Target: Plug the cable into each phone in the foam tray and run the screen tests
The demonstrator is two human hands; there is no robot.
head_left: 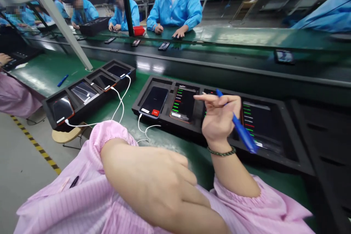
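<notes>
Close to the camera, my left hand (156,182) shows its back, fingers curled under; whatever they may hold is hidden. A blue pen (245,133) is gripped in my right hand (221,119), the index finger stretched out to the left. This hand hovers over a black tray (170,120) of phones. In it lie a phone with a red square on its dark screen (154,100), a phone with green and red text lines (183,104), a phone mostly hidden behind my right hand, and another phone with text lines (255,124) on the right.
A second black tray (82,108) on the left holds several phones, some with white cables (120,104). Another blue pen (63,80) lies behind it. Phones lie along the dark line (214,56), beyond which co-workers in blue sit. A slanted post (59,18) rises at left.
</notes>
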